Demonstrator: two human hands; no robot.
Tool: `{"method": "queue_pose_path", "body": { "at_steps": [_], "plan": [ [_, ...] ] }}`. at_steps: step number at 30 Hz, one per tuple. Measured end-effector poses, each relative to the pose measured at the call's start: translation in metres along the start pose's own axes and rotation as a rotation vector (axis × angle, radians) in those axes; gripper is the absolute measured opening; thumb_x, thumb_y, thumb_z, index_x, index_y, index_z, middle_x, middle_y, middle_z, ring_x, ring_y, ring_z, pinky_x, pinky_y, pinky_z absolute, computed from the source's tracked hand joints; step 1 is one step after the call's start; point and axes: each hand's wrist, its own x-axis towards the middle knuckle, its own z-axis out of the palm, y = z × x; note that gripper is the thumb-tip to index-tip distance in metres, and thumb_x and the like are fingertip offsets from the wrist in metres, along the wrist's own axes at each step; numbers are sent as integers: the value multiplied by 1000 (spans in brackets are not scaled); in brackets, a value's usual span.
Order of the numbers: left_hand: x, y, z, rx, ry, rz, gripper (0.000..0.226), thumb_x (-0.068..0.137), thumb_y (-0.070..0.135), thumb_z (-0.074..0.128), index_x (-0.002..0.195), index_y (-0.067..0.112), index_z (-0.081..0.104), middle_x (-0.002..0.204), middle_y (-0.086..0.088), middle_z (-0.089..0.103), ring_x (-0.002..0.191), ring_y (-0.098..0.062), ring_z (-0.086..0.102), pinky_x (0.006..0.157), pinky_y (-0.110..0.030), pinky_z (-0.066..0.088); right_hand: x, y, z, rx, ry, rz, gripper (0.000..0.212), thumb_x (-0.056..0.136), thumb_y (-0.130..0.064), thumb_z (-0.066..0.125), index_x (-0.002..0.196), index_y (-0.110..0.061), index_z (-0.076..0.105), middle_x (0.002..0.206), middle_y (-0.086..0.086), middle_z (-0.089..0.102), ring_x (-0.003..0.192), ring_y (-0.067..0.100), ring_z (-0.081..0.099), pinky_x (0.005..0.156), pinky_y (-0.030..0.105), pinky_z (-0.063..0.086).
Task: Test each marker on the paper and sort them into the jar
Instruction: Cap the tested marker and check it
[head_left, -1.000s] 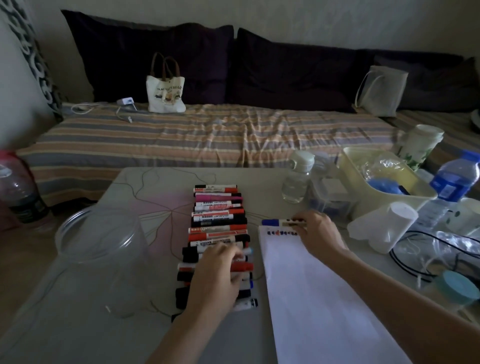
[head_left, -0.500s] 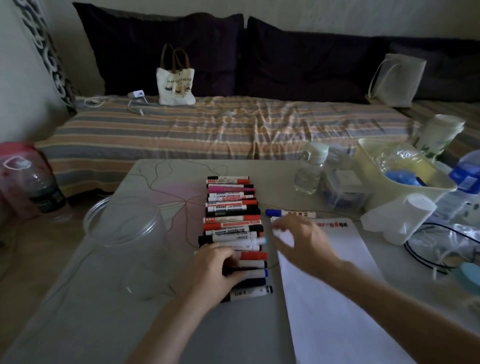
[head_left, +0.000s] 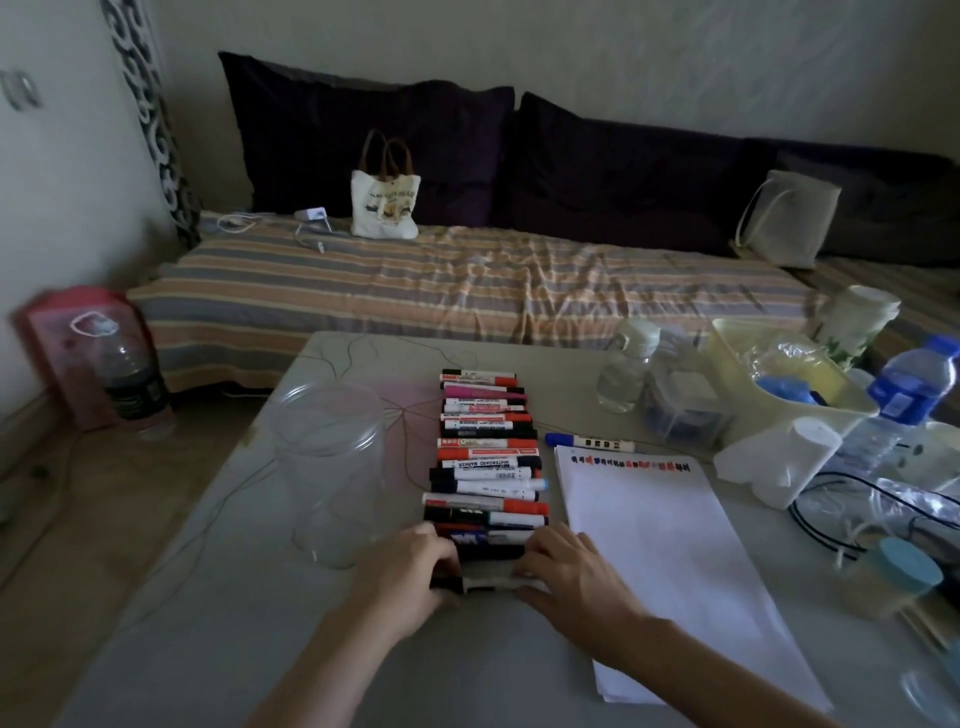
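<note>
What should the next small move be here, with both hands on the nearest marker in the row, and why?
Probably pull the cap off. The left hand grips the black end and the right hand the other end of the nearest black-and-white marker, which lies at the near end of the marker row. The white paper pad lies just right, ready for a test stroke; the clear plastic jar looks empty.

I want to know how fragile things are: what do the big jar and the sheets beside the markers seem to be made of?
The jar looks like clear, glossy plastic, possibly glass: the table shows through its wall and its rim catches light. The sheets look like matte white paper in a thin stack, with layered edges at the near corner and small colored test marks along the top.
</note>
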Motion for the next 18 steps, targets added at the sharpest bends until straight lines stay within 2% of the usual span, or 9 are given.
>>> {"method": "queue_pose_path", "body": {
  "at_steps": [2, 3, 5, 8, 11, 13, 16, 18],
  "plan": [
    [-1, 0, -1, -202, 62, 2, 11, 79, 31, 75, 84, 33, 65, 96, 15, 58, 92, -5, 57, 80, -31, 49, -3, -2, -13, 41, -21, 67, 18, 95, -40, 54, 107, -26, 59, 112, -7, 60, 101, 13, 57, 88, 27, 44],
    [-2, 1, -2, -350, 93, -4, 11, 79, 30, 76, 82, 32, 66, 92, 17, 61, 87, -1, 59, 79, -27, 49, -7, -3, -23, 102, -44, 100, 16, 99, -38, 49, 109, -27, 54, 113, -7, 61, 99, 12, 58, 87, 27, 45],
    [-5, 8, -7, -572, 129, -14, 9, 81, 24, 76, 85, 29, 70, 85, 20, 67, 78, 3, 62, 73, -17, 47, -14, -7, -44, 221, -112, 116, 11, 101, -36, 44, 110, -29, 46, 108, -7, 63, 84, 12, 61, 75, 26, 50],
    [-3, 27, -10, -809, 114, -34, 13, 81, 12, 76, 85, 24, 72, 80, 10, 72, 69, -6, 65, 67, -17, 50, -23, -15, -70, 292, -163, 149, 11, 100, -32, 44, 112, -32, 46, 98, -10, 62, 74, 13, 58, 65, 27, 48],
    [7, 51, -8, -925, 125, -32, 18, 78, 11, 78, 84, 27, 73, 82, 6, 73, 79, -12, 69, 75, -23, 54, -22, -14, -78, 289, -74, 196, 19, 100, -39, 45, 116, -33, 53, 98, -12, 62, 81, 11, 59, 70, 30, 50],
    [13, 65, -5, -1071, 157, -89, 15, 78, 11, 78, 85, 25, 74, 87, 5, 75, 87, -14, 70, 81, -26, 55, -22, -10, -78, 336, -8, 239, 20, 101, -37, 46, 113, -29, 59, 92, -10, 63, 80, 10, 60, 72, 33, 51],
    [23, 84, -4, -1409, 91, -158, 12, 81, 17, 70, 92, 18, 75, 97, -3, 76, 96, -17, 70, 88, -29, 52, -20, -1, -80, 446, 42, 335, 16, 101, -30, 47, 99, -27, 62, 77, -7, 62, 62, 4, 55, 58, 23, 45],
    [29, 96, -2, -1612, 6, -168, 20, 90, 17, 59, 106, 9, 69, 109, -6, 73, 104, -15, 68, 91, -30, 50, -21, 1, -79, 507, 76, 366, 19, 101, -29, 47, 93, -25, 64, 72, -4, 61, 59, 9, 53, 57, 27, 45]
  ]
}}
